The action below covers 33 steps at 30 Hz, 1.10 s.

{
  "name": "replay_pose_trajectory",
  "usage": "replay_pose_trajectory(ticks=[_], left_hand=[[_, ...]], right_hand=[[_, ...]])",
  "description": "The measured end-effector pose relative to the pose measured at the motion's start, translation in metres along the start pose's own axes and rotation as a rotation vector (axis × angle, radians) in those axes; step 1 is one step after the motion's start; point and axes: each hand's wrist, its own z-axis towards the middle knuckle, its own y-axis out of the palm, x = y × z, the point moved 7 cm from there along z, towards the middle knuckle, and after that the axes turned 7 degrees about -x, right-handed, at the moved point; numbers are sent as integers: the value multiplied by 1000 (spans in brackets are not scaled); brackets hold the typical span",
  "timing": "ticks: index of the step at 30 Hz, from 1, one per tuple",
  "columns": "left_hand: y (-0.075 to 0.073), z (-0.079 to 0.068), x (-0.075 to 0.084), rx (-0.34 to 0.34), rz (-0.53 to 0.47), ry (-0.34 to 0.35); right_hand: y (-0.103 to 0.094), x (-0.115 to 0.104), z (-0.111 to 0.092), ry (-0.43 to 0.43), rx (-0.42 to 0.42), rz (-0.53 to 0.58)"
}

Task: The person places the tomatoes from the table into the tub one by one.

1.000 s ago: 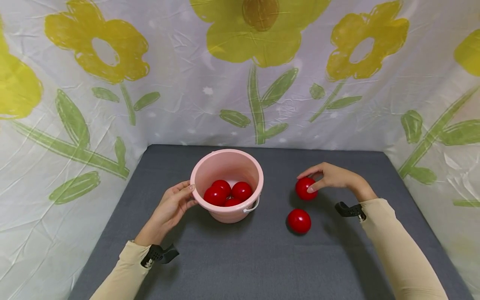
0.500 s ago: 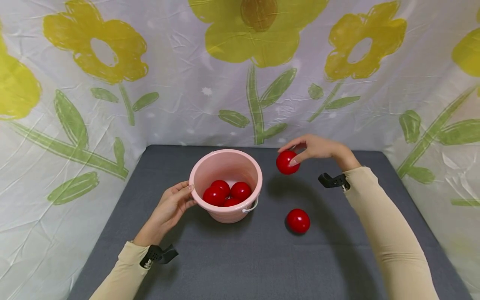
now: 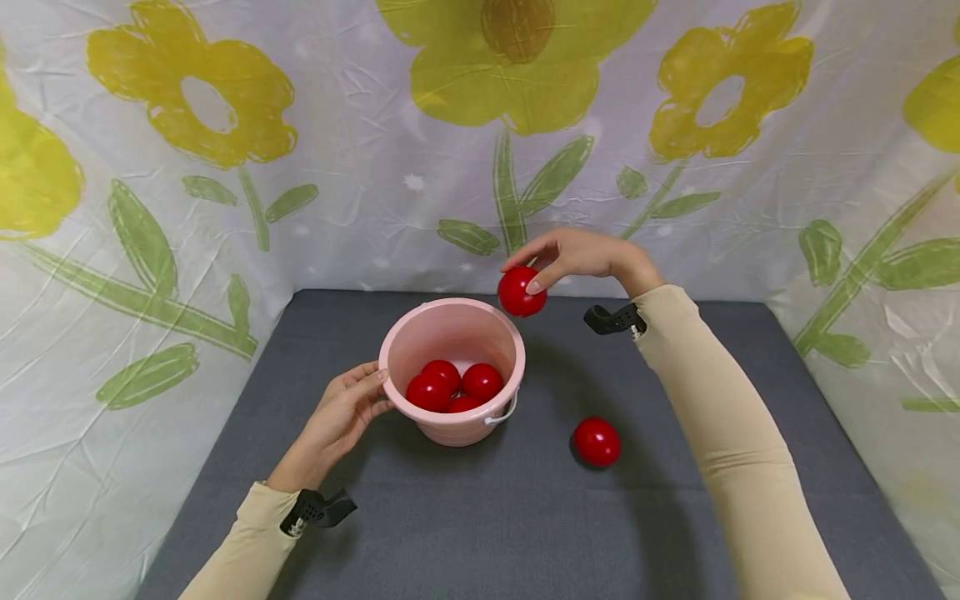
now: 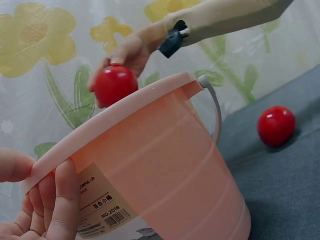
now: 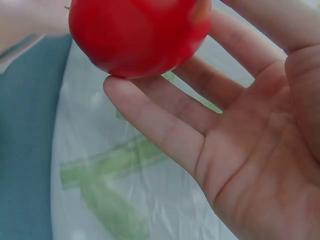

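My left hand (image 3: 347, 417) pinches the near-left rim of a pink bucket (image 3: 457, 429), thumb above and fingers under the lip. Inside the bucket lie several glossy red tomatoes (image 3: 482, 382). Held between the thumb and fingertips of my right hand (image 3: 581, 252) is another tomato (image 3: 522, 292), raised in the air just past the bucket's far-right rim. From the right wrist, this tomato (image 5: 140, 35) looks smooth and rounded, with a small stem-like tip at its left side. One more tomato (image 3: 597, 442) rests on the dark grey cloth, right of the bucket.
The grey cloth (image 3: 465, 533) covers the table up to a flower-printed curtain (image 3: 360, 183) at the back and sides. A white handle (image 4: 216, 110) hangs down along the bucket's side. Each wrist wears a black strap (image 3: 318, 507).
My right hand has lifted its tomato off the cloth and carried it up and left toward the bucket. My left hand and the bucket stay where they were.
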Motion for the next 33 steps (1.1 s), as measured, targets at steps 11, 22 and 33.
replay_pose_trajectory(ticks=[11,22,33], left_hand=[[1,-1,0,6,-11,3],[2,-3,-1,0,4,0],[2,-1,-2,-11,-7,3]], right_hand=[[23,-30,48,-85,-166,32],[61,-42,78,-111,-370,14],[89,-39,92,-82,-455,-99]])
